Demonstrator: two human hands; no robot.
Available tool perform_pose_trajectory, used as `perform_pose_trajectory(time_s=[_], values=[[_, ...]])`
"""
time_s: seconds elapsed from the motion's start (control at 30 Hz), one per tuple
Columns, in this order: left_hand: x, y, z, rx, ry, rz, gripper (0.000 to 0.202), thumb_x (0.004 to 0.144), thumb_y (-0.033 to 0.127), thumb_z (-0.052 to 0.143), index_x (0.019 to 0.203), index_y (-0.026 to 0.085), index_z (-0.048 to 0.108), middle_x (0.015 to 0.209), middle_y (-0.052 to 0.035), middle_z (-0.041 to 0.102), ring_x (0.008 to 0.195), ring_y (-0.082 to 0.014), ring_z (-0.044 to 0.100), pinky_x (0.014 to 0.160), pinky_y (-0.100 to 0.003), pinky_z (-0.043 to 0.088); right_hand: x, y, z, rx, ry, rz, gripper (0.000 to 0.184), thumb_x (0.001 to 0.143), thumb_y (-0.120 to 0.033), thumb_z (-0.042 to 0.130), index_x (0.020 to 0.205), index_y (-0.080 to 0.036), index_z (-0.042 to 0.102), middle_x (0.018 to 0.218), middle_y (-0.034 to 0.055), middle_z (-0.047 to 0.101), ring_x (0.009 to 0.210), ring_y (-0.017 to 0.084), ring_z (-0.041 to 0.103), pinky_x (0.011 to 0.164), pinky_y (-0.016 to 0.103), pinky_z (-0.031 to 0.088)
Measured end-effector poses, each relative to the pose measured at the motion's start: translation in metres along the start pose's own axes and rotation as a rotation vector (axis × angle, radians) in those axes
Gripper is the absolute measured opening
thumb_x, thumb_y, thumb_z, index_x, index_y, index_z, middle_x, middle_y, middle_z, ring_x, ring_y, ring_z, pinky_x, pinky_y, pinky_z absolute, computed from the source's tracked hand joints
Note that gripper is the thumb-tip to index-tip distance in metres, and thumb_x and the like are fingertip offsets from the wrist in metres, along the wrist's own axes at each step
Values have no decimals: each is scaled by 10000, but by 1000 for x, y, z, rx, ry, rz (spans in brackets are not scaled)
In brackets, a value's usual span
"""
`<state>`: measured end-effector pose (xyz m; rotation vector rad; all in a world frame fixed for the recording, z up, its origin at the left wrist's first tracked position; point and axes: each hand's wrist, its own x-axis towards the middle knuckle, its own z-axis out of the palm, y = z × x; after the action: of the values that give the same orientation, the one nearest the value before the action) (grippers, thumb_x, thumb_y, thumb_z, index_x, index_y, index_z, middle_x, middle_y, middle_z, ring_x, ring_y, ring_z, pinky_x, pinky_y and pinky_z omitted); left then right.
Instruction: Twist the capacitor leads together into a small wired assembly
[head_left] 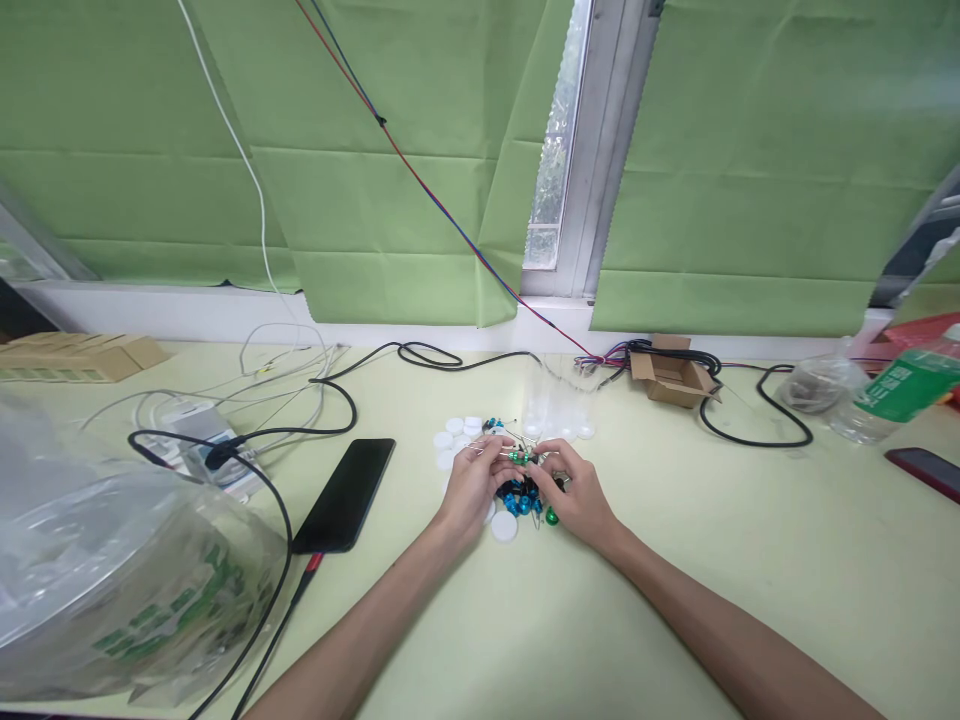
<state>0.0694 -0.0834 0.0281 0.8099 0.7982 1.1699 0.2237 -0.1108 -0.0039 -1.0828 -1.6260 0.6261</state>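
Close together above a small pile, my left hand (471,490) and my right hand (583,492) are both closed on one small shiny green piece (518,457) with a thin metal shaft. The left fingers pinch the shaft side, while the right thumb and fingertips are at its dark end. Its exact kind is too small to make out. Beneath the hands lie similar metallic blue pieces (513,503), dark parts and thin metal shafts, partly hidden by my fingers. A green ball-like piece (552,516) sits beside my right hand. Round white discs (504,526) lie around the left side.
Clear plastic tubes (556,412) stand behind the pile. A black phone (345,495), a power strip (214,450) and a large plastic bag (150,580) are left. An open cardboard box (673,382), black cable (776,440) and bottle (900,390) are right.
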Motion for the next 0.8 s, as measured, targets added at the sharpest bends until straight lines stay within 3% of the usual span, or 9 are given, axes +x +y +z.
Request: perform_pose_trajectory(time_s=[0.4,0.8], values=[[-2,2,1,16,-16,-6,197,774,315,703,795,127,651,639,-38,645,560,-124,618,624,-241,524,1,0,1,9,-9,65,203,935,-382,500,924,-189,563,533,-41,549,489,129,513,547,261,427],[-2,1,2,19,-30,-19,191,766,303,710,801,127,647,663,-52,663,568,-124,625,622,-233,523,2,-1,1,26,-12,88,338,942,-457,469,760,-191,574,514,-33,513,474,127,492,511,256,416]])
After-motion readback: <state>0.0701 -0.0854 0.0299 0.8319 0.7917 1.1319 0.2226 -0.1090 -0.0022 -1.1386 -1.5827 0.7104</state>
